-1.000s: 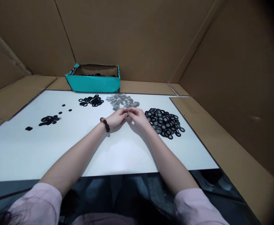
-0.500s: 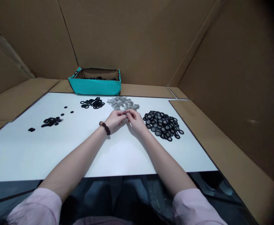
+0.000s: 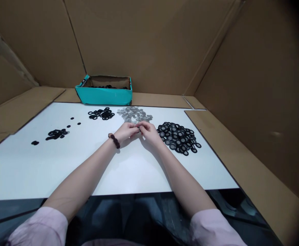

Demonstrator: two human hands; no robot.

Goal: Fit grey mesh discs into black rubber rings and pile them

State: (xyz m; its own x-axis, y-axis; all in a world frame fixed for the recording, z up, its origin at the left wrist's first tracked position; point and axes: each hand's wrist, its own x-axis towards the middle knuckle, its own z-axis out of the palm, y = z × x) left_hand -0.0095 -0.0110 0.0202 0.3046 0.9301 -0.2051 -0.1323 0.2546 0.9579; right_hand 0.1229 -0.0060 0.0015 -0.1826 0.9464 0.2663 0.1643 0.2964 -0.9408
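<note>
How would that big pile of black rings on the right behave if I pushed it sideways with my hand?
The pile of black rings would probably spread rather than move as one: the pieces lie loose and overlapping. Each looks small, thin and flat, so likely light and apt to slide on the smooth white board. Lying flat, few should roll; strays already sit apart at the pile's edge.

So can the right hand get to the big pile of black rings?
Probably yes. The right hand sits just beside the big pile of black rings on the white board, with nothing between them, though its fingertips are pinching a small piece together with the left hand.
</note>
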